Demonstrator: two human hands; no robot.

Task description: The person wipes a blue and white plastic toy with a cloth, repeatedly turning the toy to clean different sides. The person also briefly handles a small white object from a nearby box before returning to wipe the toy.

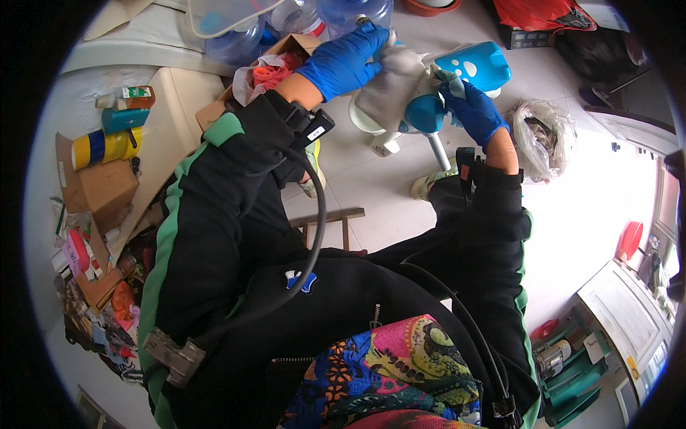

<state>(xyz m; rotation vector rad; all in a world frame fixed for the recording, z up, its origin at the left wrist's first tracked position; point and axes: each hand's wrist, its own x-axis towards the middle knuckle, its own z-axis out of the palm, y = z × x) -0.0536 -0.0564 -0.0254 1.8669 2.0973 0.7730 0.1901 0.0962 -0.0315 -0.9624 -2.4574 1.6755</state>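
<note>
My left hand, in a blue glove, grips the upper edge of a greyish-white, soft-looking piece, perhaps cloth; its fingertips are partly hidden. My right hand, also gloved in blue, pinches a grey-green cloth at the other side of that piece. Just below, between the hands, is a blue round cup-like part, with a grey tube slanting down beside it. A pale round basin shows partly behind the greyish piece. Beyond my right hand lies a blue container with white paw marks.
Large water bottles and a cardboard box with red cloth stand at upper left. A clear plastic bag sits on the floor right of my right hand. A wooden stool is between my legs. Clutter and boxes line the left.
</note>
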